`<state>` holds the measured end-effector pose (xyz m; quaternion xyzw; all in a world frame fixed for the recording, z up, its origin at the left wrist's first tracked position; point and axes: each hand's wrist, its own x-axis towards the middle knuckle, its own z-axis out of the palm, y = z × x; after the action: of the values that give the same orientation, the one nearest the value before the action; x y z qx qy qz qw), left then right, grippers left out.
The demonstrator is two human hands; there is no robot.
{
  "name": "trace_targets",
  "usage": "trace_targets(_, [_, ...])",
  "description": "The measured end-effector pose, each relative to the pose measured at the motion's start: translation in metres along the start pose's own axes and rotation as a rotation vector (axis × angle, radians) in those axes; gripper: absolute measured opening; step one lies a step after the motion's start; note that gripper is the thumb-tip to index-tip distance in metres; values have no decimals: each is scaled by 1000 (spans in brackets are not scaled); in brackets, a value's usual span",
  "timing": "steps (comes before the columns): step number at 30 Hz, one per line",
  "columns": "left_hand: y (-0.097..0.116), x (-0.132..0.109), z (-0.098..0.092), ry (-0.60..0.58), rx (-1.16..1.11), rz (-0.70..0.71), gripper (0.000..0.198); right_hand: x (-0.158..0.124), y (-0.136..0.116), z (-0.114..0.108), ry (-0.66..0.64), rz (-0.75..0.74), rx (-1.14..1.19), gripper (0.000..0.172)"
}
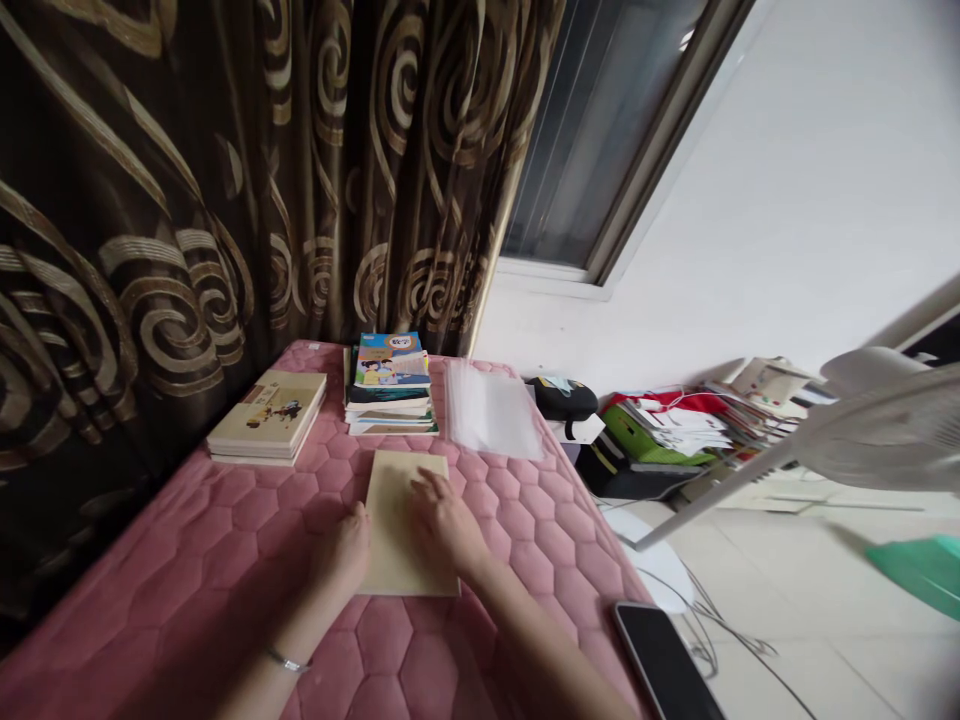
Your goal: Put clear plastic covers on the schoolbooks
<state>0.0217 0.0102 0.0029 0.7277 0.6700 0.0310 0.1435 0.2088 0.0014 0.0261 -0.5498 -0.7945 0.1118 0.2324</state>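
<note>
A cream book [397,490] with a plain cover lies flat on the pink quilted pad [517,540] in front of me. My left hand [351,545] is closed at the book's left edge, thumb on top, the other fingers partly hidden. Across the right side of the cover rests my right hand [448,515], fingers stretched out and apart. Beyond the book is a stack of mixed books [391,385], topped by a blue illustrated textbook. To its left sits a neat pile of cream books [270,415]. Thin translucent plastic sheets [491,408] lie to the right of the stack.
A phone [664,660] lies at the pad's right edge. Past that edge stands a white fan [862,430], with cables on the floor. Papers and bags [667,430] are heaped along the wall. A patterned curtain [300,170] hangs behind the pad.
</note>
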Motion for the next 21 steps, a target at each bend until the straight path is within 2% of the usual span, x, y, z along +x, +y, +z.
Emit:
trace_targets(2, [0, 3, 3, -3, 1, -14, 37, 11, -1, 7, -130, -140, 8, 53])
trace_targets(3, [-1, 4, 4, -9, -1, -22, 37, 17, 2, 10, -185, -158, -3, 56])
trace_targets(5, [-2, 4, 5, -26, -7, -37, 37, 28, 13, 12, -236, -89, -54, 60])
trace_targets(8, [0, 1, 4, -26, 5, -40, 35, 40, 33, 7, -241, 89, -120, 62])
trace_targets(9, [2, 0, 3, 7, 31, -38, 35, 43, 39, 6, -239, 122, -129, 62])
trace_targets(11, [11, -3, 1, 153, 110, -21, 36, 45, 46, 5, -240, 142, -129, 62])
trace_targets(13, [25, -2, 2, 320, 180, 52, 41, 44, 48, 7, -223, 142, -128, 62])
trace_targets(15, [41, 5, 4, 409, 203, 149, 47, 43, 47, 11, -204, 137, -133, 61])
trace_targets(18, [63, 25, 11, 430, 207, 264, 51, 41, 47, 13, -202, 131, -139, 60])
trace_targets(21, [69, 48, 20, 308, 183, 399, 56, 41, 48, 12, -223, 124, -145, 57])
